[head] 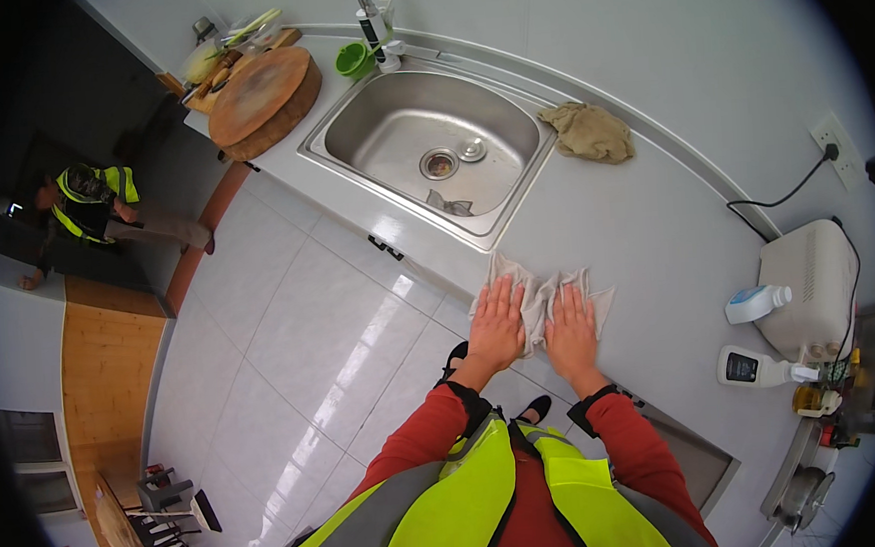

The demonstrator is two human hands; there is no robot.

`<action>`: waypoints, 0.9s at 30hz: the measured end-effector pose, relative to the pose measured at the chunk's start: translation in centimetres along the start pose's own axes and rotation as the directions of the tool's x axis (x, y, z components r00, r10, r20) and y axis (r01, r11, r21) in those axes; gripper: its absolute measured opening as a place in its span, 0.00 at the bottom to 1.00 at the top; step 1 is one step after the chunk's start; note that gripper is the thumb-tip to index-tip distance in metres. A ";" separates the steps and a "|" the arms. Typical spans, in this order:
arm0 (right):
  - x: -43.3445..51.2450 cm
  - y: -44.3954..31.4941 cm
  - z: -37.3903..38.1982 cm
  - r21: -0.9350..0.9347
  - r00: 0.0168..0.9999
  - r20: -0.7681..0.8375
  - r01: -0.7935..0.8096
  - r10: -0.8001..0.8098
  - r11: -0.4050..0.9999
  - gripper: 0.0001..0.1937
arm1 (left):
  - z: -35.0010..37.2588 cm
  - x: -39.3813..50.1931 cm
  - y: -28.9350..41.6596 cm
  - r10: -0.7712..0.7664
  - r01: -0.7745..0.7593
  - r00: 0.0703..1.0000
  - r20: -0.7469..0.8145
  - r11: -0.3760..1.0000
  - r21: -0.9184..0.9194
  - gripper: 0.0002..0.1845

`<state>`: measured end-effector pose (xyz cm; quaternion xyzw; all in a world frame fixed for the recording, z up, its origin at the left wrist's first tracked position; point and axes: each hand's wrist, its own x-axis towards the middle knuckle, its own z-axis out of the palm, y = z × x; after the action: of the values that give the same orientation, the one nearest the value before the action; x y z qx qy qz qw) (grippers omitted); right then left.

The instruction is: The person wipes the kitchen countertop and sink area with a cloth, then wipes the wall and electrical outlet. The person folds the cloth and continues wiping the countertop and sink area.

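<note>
A thin beige cloth (536, 306) lies wrinkled on the light grey countertop (652, 275), at its front edge beside the sink. My left hand (497, 322) rests flat on the cloth's left part, fingers extended and pointing towards the wall. Palm down, my right hand (572, 331) lies on its right part in the same way. Neither hand has its fingers curled around the fabric. Just beyond is the stainless steel sink (398, 118), with a drain strainer (440, 163), a loose round metal stopper (472, 149) and a small grey scrap (449, 203) in the basin.
A crumpled brown cloth (593, 131) sits right of the sink. At left are a thick round wooden chopping board (265, 100) and a green strainer (354, 60). White bottles (755, 365) stand by a toaster oven (807, 288) at right. A person (95, 204) in a reflective vest is in the doorway.
</note>
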<state>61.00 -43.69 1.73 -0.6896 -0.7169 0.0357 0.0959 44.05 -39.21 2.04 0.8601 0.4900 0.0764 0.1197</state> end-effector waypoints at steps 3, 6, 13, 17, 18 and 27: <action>1.3 -2.7 0.6 0.035 0.996 0.010 0.083 -0.083 0.996 0.28 | -0.2 -0.6 -3.1 -0.118 0.118 0.993 -0.014 0.993 -0.004 0.38; 3.6 -6.0 1.4 0.085 0.986 0.004 0.168 -0.169 0.982 0.28 | -1.0 -0.6 -7.9 -0.219 0.219 0.973 -0.072 0.976 0.003 0.39; 10.4 -13.0 3.6 0.063 0.953 0.020 0.299 -0.301 0.952 0.30 | -3.9 2.2 -19.4 -0.277 0.282 0.952 -0.129 0.959 0.022 0.40; 14.2 -16.1 4.8 -0.019 0.928 0.025 0.373 -0.372 0.928 0.30 | -4.6 4.7 -24.1 -0.272 0.281 0.949 -0.158 0.959 0.035 0.40; 14.9 -16.7 5.0 0.010 0.924 0.013 0.381 -0.382 0.924 0.29 | -4.7 5.3 -25.1 -0.273 0.284 0.947 -0.170 0.958 0.041 0.40; 16.0 -17.1 6.3 -0.099 0.912 -0.105 0.387 -0.396 0.917 0.28 | -4.0 6.4 -27.4 -0.171 0.192 0.953 -0.249 0.979 0.064 0.38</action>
<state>42.54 -28.03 0.16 -0.5359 -0.8342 -0.0540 0.1186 23.67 -19.72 -1.77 0.8000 0.5809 0.1478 0.0279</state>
